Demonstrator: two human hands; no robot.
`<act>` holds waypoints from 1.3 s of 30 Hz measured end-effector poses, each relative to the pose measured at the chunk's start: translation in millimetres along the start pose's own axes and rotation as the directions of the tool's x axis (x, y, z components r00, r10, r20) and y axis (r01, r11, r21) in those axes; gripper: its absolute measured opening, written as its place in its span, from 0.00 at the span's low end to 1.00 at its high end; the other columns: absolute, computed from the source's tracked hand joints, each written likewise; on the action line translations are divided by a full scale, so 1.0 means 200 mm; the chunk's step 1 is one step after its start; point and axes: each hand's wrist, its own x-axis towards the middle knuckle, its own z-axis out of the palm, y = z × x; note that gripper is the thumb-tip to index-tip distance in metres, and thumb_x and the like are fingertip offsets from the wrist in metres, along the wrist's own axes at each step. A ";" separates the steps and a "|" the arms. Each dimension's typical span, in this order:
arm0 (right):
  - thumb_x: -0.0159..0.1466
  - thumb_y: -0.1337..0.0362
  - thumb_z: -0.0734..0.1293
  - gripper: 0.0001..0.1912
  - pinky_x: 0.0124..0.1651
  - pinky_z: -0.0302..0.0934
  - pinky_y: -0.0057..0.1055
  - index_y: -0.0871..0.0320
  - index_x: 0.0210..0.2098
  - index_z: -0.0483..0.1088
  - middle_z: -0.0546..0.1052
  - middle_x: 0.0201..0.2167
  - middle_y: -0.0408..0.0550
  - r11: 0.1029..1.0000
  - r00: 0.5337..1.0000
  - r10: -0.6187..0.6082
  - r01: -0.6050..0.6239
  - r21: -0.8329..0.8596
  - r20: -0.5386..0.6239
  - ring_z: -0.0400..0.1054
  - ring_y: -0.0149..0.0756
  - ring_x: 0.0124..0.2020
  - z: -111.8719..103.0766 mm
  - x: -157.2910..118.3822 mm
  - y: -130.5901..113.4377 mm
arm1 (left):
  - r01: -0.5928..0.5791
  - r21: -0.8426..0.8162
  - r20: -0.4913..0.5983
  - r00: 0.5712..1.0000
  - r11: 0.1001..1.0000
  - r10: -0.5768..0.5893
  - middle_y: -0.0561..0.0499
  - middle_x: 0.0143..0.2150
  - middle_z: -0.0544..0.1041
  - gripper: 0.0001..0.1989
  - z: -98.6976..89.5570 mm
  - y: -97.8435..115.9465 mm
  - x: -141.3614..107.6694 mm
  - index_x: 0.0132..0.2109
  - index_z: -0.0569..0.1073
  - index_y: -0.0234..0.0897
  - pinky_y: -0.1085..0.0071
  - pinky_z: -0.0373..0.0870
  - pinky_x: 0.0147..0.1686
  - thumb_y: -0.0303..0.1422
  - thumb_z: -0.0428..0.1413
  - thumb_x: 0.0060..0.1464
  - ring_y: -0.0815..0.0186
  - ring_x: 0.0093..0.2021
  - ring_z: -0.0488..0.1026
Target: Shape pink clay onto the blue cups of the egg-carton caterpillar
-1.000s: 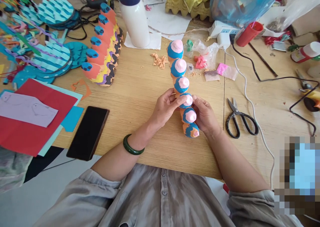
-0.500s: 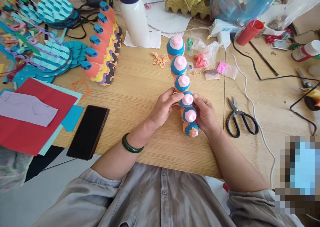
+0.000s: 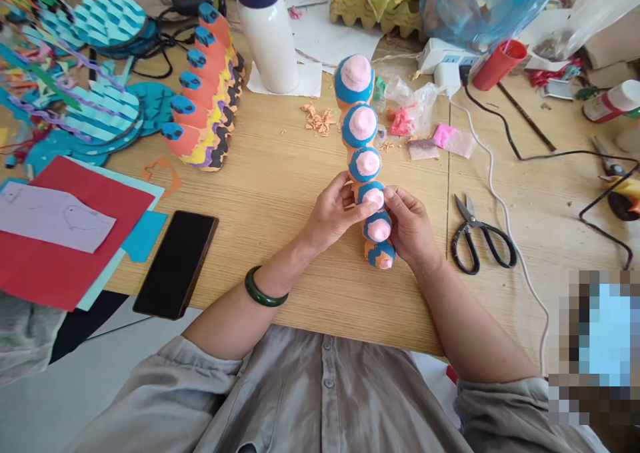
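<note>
Both my hands grip a strip of egg-carton cups (image 3: 364, 163), painted orange, each cup with a blue ring and a pink clay tip. My left hand (image 3: 334, 213) holds its left side, with the fingers across the fourth cup. My right hand (image 3: 407, 226) holds the right side, with the fingertips pressed to the same cup. The strip runs upright in the view, with several cups above my hands and two below. Part of its middle is hidden behind my fingers.
A wooden table (image 3: 280, 186) bears a striped cup strip (image 3: 205, 93), a white bottle (image 3: 267, 33), black-handled scissors (image 3: 483, 240), a black phone (image 3: 176, 265), red paper (image 3: 65, 233), teal paper crafts (image 3: 100, 60), orange shavings (image 3: 317, 121), and a power strip (image 3: 445, 56) with cables.
The far end of the cup strip has tilted up, so its top cups look larger and sit higher in the view. My hands have shifted slightly along the strip.
</note>
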 end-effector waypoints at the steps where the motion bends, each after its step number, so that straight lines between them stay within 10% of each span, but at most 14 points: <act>1: 0.55 0.40 0.81 0.25 0.26 0.57 0.28 0.54 0.28 0.73 0.72 0.23 0.37 1.000 1.000 -0.001 0.001 -0.004 0.004 0.60 0.27 0.23 0.00 0.00 0.00 | 0.014 -0.014 -0.005 1.000 1.000 -0.014 0.53 0.42 0.82 0.32 0.00 0.00 0.00 0.50 0.72 0.40 0.68 0.78 0.50 0.46 0.77 0.44 0.65 0.45 0.80; 30: 0.58 0.43 0.81 0.19 0.33 0.67 0.31 0.51 0.27 0.80 0.74 0.26 0.40 0.991 0.989 -0.133 0.130 -0.041 -0.062 0.65 0.31 0.28 0.00 -0.02 0.01 | 0.007 -0.025 0.155 0.988 1.000 -0.003 0.50 0.70 0.77 0.30 -0.06 0.05 -0.01 0.69 0.75 0.46 0.62 0.76 0.66 0.46 0.66 0.63 0.53 0.72 0.73; 39: 0.63 0.45 0.79 0.16 0.38 0.70 0.35 0.49 0.29 0.83 0.77 0.28 0.42 0.947 0.959 -0.270 0.250 -0.201 -0.081 0.69 0.35 0.32 0.01 -0.06 0.05 | -0.103 0.145 0.059 0.994 0.984 0.095 0.43 0.70 0.78 0.39 -0.01 0.06 -0.07 0.74 0.71 0.43 0.71 0.81 0.48 0.46 0.70 0.59 0.59 0.54 0.84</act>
